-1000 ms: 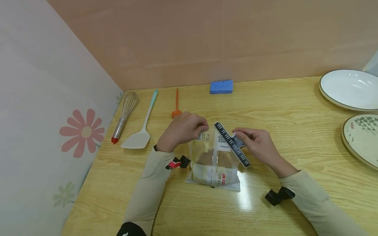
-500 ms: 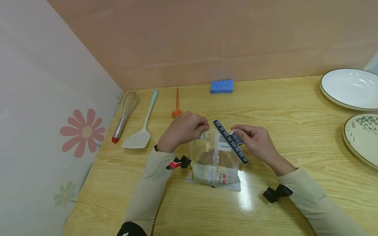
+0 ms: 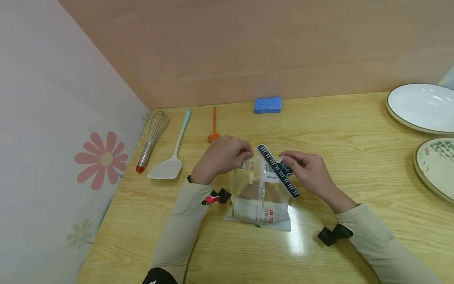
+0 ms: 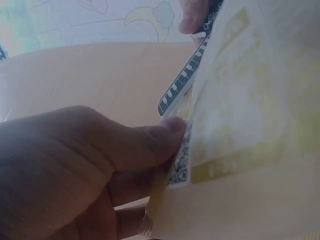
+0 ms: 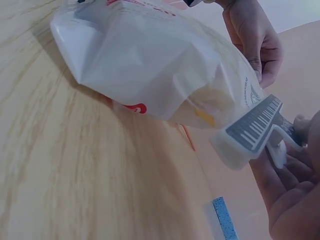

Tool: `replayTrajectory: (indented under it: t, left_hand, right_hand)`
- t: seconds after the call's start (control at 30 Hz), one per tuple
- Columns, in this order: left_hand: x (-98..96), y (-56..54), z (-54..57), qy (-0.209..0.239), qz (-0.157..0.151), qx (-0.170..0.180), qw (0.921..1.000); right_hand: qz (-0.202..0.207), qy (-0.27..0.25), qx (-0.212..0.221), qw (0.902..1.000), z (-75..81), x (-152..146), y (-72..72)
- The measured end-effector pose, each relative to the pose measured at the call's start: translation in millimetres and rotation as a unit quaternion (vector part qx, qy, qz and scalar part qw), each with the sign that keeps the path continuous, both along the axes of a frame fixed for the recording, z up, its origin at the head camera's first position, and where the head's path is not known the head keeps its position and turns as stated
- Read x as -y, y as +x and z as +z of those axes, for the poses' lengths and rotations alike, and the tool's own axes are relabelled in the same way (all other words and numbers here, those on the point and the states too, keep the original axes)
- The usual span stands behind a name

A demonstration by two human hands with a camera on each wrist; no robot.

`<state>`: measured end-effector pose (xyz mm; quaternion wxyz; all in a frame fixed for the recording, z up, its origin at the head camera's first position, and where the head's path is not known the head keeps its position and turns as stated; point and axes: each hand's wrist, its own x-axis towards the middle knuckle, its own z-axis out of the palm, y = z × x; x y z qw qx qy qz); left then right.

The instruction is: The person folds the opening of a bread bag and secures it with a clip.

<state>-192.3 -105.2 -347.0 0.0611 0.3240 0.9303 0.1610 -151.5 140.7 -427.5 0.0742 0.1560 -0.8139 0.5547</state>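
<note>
A clear plastic food bag [image 3: 260,201] with printed labels stands on the table in the head view. My left hand [image 3: 226,155] pinches its top left corner between thumb and fingers, as the left wrist view also shows. My right hand [image 3: 307,169] pinches the handle of a clip [image 3: 278,170] with a black and white piano-key pattern. The clip lies slantwise along the bag's upper right edge, overlapping it in the head view. In the right wrist view the clip [image 5: 255,125] is right at the bag's top end, with the thumb on its handle.
A whisk [image 3: 151,140], a white spatula [image 3: 166,167] with a mint handle and an orange spoon [image 3: 213,136] lie on the left of the wooden table [image 3: 269,256]. A blue sponge [image 3: 267,105] lies by the back wall. Two plates, one white [image 3: 423,106] and one patterned [image 3: 434,169], are at the right.
The clip has shifted up slightly with my right hand and stays by the bag's upper right edge. My left hand keeps its pinch on the corner.
</note>
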Motion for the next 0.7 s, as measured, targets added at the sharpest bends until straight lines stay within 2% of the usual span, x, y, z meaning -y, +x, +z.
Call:
replayTrajectory:
  t: [0.17, 0.43, 0.7]
  left_hand:
    - [-0.6, 0.1, 0.3, 0.0, 0.003, 0.005, 1.0]
    - [-0.7, 0.2, 0.5, 0.001, 0.006, 0.006, 1.0]
    - [-1.5, -0.8, -2.1, 0.002, 0.007, 0.005, 1.0]
  right_hand:
    - [0.001, -0.006, 0.002, 1.0, -0.6, -0.2, 0.8]
    - [0.02, -0.032, 0.04, 0.9985, 3.7, -2.3, 1.0]
    - [0.019, -0.009, 0.046, 0.9987, 5.1, -4.6, 2.7]
